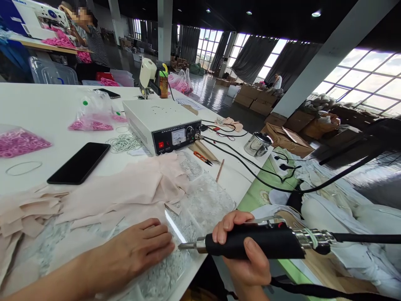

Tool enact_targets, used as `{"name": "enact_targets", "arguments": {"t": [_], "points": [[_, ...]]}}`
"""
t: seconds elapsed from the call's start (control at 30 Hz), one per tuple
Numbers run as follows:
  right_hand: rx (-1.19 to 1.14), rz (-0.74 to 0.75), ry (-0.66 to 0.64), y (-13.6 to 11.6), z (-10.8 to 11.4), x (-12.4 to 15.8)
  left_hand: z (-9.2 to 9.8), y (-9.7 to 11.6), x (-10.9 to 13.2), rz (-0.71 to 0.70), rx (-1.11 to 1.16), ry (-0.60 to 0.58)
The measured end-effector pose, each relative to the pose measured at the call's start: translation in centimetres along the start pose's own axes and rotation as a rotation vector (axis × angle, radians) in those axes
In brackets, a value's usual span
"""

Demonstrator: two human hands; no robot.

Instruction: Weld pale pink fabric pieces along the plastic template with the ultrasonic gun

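Note:
My right hand [244, 251] is wrapped round the black handle of an ultrasonic cutter [260, 241]. Its metal tip points left and ends close to the fingertips of my left hand [138, 248]. That left hand lies flat, fingers stretched out, on a glossy clear sheet [206, 200] at the table's near edge. Pale pink fabric pieces [131, 184] spread over the sheet just beyond it, with a layered pile of strips [28, 209] at the far left. A thick black cable [366, 238] runs from the cutter's rear end to the right.
A control box [175, 138] with a dial stands beyond the fabric. Around it lie a phone [79, 163], rubber bands [123, 143], orange thread snips [202, 157], bags of pink loops [23, 141] and a metal mug [257, 144]. Cables cross toward the right. A person [95, 42] is at the back left.

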State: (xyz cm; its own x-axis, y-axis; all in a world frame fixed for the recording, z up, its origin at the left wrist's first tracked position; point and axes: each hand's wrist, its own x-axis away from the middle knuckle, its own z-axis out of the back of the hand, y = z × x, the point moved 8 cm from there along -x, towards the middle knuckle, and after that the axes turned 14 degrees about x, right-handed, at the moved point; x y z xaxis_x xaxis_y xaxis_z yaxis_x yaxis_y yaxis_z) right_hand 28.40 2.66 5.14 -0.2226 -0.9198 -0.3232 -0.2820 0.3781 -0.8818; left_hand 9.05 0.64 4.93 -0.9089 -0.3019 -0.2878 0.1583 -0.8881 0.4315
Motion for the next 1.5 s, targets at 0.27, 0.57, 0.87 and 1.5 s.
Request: {"name": "enact_targets", "arguments": {"t": [0.27,0.57,0.87,1.5], "points": [[0.021,0.023,0.003,-0.5,-0.1,-0.1,0.3,0.2,-0.2,-0.011,-0.048,-0.005],[0.013,0.033,-0.087,-0.6,-1.1,-0.1,0.2,0.4,-0.3,-0.002,-0.063,-0.012],[0.089,0.054,-0.163,-1.0,-1.6,-0.1,0.0,0.2,-0.3,0.009,-0.054,-0.026],[0.067,0.037,-0.198,-1.1,-2.1,0.3,0.5,0.6,-0.1,-0.004,-0.093,0.038]]}}
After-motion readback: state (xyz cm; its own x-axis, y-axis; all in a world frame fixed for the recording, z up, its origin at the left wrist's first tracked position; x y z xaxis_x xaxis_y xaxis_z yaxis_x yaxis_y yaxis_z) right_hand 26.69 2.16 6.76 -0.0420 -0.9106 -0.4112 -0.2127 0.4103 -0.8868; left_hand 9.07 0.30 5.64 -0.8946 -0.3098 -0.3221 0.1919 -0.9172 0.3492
